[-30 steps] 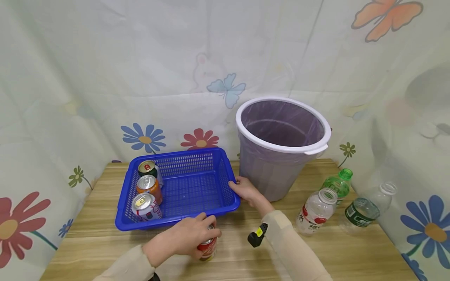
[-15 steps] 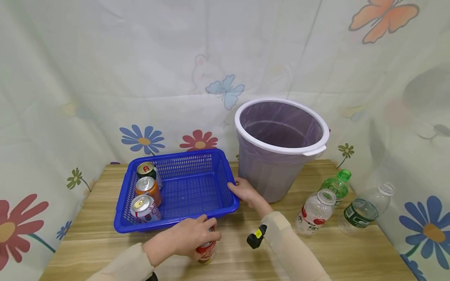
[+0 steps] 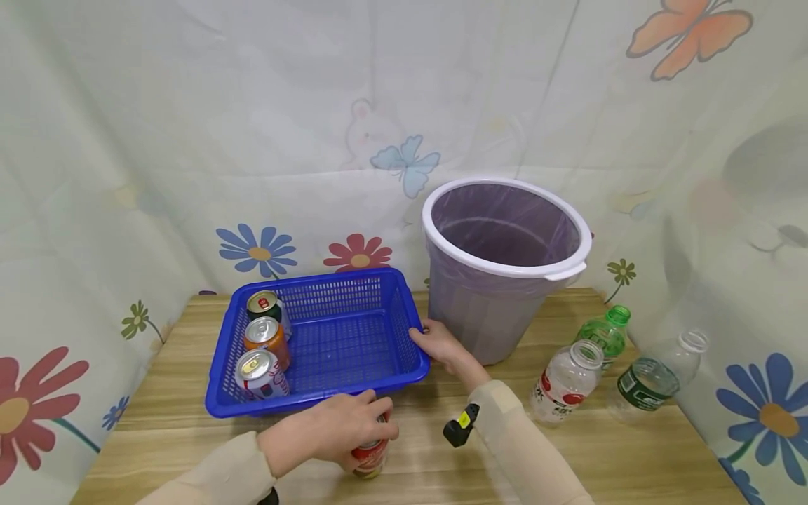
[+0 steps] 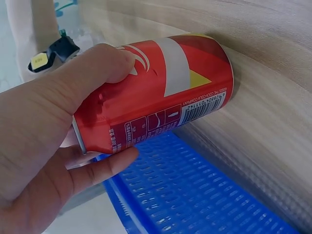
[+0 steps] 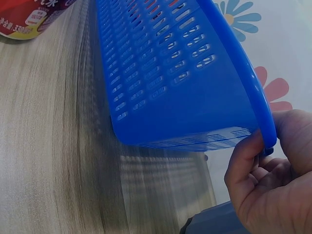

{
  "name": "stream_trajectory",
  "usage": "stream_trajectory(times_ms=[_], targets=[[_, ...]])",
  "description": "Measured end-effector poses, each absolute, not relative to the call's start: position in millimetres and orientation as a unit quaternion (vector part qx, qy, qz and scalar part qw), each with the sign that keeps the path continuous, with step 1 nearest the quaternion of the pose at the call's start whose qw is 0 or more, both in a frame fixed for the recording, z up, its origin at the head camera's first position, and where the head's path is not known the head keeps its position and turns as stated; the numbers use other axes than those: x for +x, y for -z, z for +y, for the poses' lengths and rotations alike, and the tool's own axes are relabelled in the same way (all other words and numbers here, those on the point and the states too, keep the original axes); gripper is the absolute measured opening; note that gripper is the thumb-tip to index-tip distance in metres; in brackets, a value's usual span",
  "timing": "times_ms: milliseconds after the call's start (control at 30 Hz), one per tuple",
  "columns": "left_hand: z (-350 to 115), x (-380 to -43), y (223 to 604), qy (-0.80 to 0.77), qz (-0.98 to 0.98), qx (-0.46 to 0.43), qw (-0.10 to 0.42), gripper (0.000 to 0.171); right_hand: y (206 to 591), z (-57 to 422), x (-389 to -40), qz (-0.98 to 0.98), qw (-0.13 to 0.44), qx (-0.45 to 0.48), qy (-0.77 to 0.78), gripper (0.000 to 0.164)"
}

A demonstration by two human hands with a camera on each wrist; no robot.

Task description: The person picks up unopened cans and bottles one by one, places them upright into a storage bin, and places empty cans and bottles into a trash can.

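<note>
My left hand [image 3: 337, 429] grips a red Coca-Cola can [image 3: 369, 459] by its upper part, just in front of the blue plastic basket [image 3: 303, 401]. In the left wrist view the thumb lies along one side of the can [image 4: 146, 97], and fingers lie on the other. At the basket's right end my right hand [image 3: 444, 347] pinches the rim; the right wrist view shows thumb and fingers around the edge [image 5: 261, 105]. Inside the basket, along its left side, stand a dark green-topped can [image 3: 264, 303], an orange can [image 3: 268, 337] and a white can [image 3: 261, 375].
Behind my right hand stands a tall grey bin [image 3: 480, 308] with a white rim and a liner. To the right are a clear bottle with red fruit on its label [image 3: 564, 386], a green bottle [image 3: 602, 333] and a clear green-labelled bottle [image 3: 650, 382]. Everything stands on a wooden tabletop [image 3: 442, 463].
The red can and my left hand have come slightly nearer to me. My right hand keeps its hold on the basket rim; the basket and bottles look the same.
</note>
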State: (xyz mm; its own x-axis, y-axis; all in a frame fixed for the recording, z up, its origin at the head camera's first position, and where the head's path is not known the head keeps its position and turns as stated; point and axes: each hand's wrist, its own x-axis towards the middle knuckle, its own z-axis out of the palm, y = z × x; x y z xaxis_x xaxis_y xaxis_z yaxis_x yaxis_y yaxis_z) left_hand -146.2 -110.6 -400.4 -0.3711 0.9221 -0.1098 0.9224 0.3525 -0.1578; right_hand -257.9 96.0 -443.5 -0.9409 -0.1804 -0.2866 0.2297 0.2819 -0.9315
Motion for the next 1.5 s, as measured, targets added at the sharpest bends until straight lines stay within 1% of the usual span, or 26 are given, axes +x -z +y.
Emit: stream_trajectory(times_ms=[367, 633, 833, 933, 1200, 1367, 1500], targets=[[-117.3, -141.3, 386.6, 0.106, 0.814, 0.572, -0.006, 0.062, 443.3, 94.6, -259.3, 0.782, 0.169, 0.014, 0.599, 0.033], [-122.6, -136.1, 368.8, 0.115, 0.812, 0.572, -0.017, 0.063, 441.3, 95.7, -258.0, 0.782, 0.171, 0.007, 0.600, 0.034], [-125.1, -133.7, 353.3, 0.128, 0.815, 0.566, 0.002, 0.062, 419.5, 93.8, -245.2, 0.786, 0.176, -0.003, 0.593, 0.037], [-127.2, -133.3, 345.6, 0.125, 0.817, 0.562, 0.013, 0.062, 415.6, 93.1, -242.2, 0.785, 0.176, -0.004, 0.594, 0.037], [-132.4, -134.2, 327.8, 0.128, 0.823, 0.554, 0.000, 0.059, 443.3, 94.0, -258.1, 0.788, 0.159, 0.018, 0.595, 0.033], [-133.9, -135.5, 316.0, 0.122, 0.828, 0.547, -0.002, 0.057, 442.7, 93.3, -257.2, 0.789, 0.158, 0.017, 0.593, 0.033], [-136.0, -136.8, 308.3, 0.111, 0.832, 0.544, -0.013, 0.057, 447.2, 93.0, -260.0, 0.789, 0.157, 0.017, 0.593, 0.033]])
